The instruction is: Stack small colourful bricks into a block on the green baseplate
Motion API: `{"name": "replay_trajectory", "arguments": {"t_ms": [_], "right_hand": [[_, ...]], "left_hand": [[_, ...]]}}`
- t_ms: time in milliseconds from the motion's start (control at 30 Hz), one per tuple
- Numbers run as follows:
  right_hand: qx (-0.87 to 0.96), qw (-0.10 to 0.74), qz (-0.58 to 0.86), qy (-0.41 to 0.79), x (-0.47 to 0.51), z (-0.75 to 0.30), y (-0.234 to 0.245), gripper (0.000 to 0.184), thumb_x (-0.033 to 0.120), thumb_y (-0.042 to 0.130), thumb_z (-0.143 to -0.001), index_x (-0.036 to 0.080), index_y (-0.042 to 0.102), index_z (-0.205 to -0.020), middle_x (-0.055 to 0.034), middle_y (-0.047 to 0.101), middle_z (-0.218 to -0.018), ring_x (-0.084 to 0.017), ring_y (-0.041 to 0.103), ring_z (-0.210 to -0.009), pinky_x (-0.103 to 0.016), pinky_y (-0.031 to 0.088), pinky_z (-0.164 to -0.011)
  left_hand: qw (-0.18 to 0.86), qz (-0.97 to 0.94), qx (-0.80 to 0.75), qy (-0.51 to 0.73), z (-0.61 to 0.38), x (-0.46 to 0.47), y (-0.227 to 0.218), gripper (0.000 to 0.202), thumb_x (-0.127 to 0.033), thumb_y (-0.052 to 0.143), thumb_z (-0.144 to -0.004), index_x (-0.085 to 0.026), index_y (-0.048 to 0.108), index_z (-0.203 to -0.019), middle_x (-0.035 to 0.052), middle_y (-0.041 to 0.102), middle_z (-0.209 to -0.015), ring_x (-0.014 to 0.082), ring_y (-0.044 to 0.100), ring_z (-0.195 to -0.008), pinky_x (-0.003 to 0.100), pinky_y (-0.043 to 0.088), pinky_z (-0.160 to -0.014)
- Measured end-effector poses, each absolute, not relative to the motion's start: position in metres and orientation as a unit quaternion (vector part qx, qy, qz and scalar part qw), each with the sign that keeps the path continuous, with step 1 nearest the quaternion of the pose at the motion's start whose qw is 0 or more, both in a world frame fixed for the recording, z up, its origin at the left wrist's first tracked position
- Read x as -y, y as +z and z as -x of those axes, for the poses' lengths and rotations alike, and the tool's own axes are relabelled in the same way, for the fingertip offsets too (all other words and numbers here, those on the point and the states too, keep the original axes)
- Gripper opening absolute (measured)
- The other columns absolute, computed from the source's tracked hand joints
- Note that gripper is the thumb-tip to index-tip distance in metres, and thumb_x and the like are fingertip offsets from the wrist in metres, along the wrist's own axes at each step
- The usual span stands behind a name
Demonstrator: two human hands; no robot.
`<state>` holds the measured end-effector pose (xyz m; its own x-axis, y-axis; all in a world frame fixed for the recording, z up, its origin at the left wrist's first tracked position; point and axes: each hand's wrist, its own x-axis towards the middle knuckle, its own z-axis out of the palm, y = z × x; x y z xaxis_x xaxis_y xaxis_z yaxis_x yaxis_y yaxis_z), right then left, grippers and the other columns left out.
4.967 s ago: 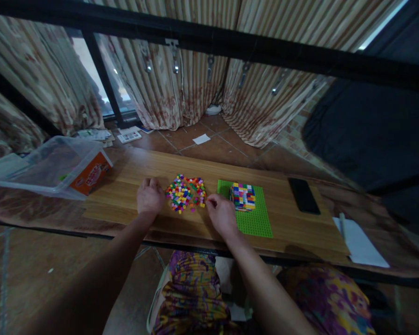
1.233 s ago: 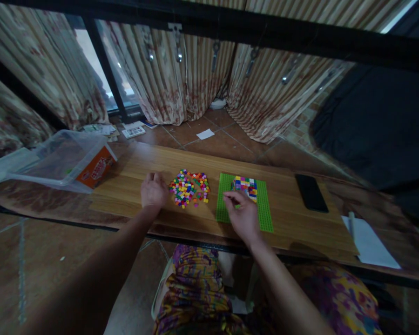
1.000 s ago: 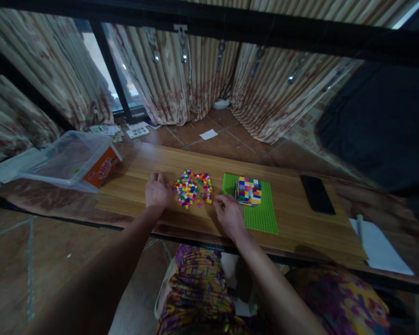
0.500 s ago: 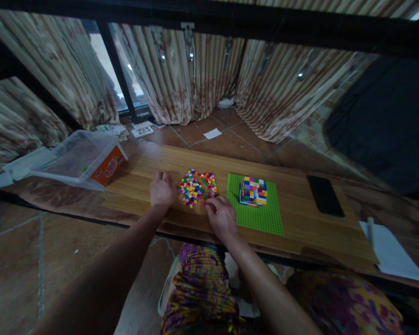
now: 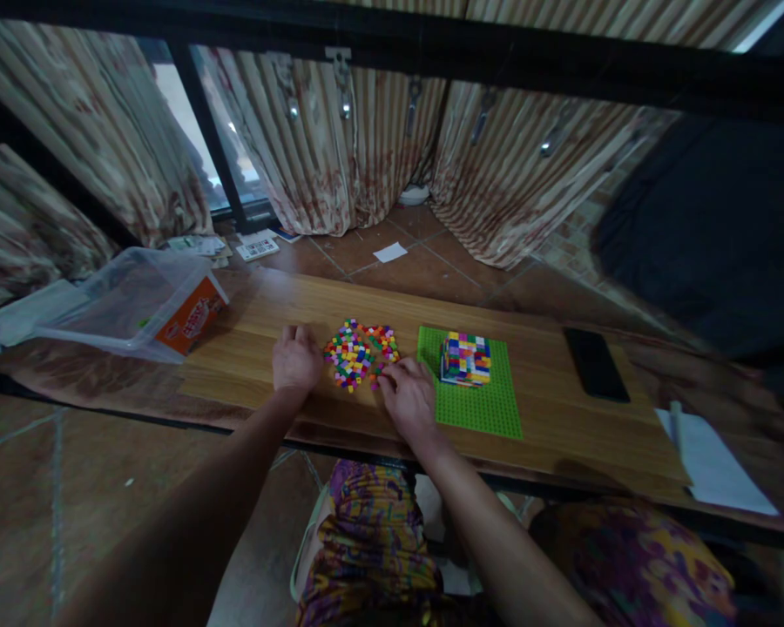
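Note:
A loose pile of small multicoloured toy bricks (image 5: 351, 355) lies on the wooden board. My left hand (image 5: 297, 359) rests just left of the pile with its fingers curled down; what may be under them is hidden. At the pile's near right edge is my right hand (image 5: 410, 396), thumb and index finger bent close together among the bricks. Whether a brick sits between those fingertips is too small to make out. Right of this hand, a block-shaped build of multicoloured bricks (image 5: 466, 358) stands on a green studded baseplate (image 5: 476, 414).
A clear plastic tub (image 5: 114, 300) with an orange label lies at the board's left end. Toward the right are a black phone (image 5: 596, 364) and white paper (image 5: 719, 461) with a pen (image 5: 676, 425) on it. Curtains (image 5: 372, 148) hang beyond the wooden board (image 5: 562, 435).
The whole view has shifted slightly, so things appear a little further left. The right hand's fingers have moved slightly at the pile's edge; the left hand stays beside the bricks.

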<state>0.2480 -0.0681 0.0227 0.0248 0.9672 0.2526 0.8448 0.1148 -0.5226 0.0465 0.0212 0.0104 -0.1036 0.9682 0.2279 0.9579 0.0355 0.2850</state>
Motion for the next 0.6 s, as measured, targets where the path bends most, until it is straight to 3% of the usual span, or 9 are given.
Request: {"name": "replay_trajectory", "arguments": {"t_ms": [333, 600], "right_hand": [[0.628, 0.424, 0.652, 0.028, 0.093, -0.323, 0.055, 0.027, 0.035, 0.053, -0.095, 0.021, 0.076, -0.095, -0.0085, 0.069, -0.097, -0.023, 0.062, -0.093, -0.039, 0.049, -0.088], [0.568, 0.432, 0.701, 0.002, 0.087, -0.388, 0.058, 0.031, 0.040, 0.056, -0.090, 0.017, 0.078, -0.091, -0.0103, 0.069, -0.089, -0.024, 0.063, -0.086, -0.038, 0.049, -0.079]], "left_hand": [[-0.001, -0.675, -0.715, 0.183, -0.045, -0.022, 0.009, 0.030, -0.019, 0.042, -0.088, -0.014, 0.067, -0.104, 0.0166, 0.063, -0.107, 0.0292, 0.061, -0.099, 0.037, 0.046, -0.082], [0.001, -0.672, -0.717, 0.187, -0.044, -0.024, 0.006, 0.033, -0.020, 0.041, -0.088, -0.014, 0.067, -0.107, 0.0167, 0.064, -0.107, 0.0300, 0.061, -0.101, 0.038, 0.047, -0.084]]}}
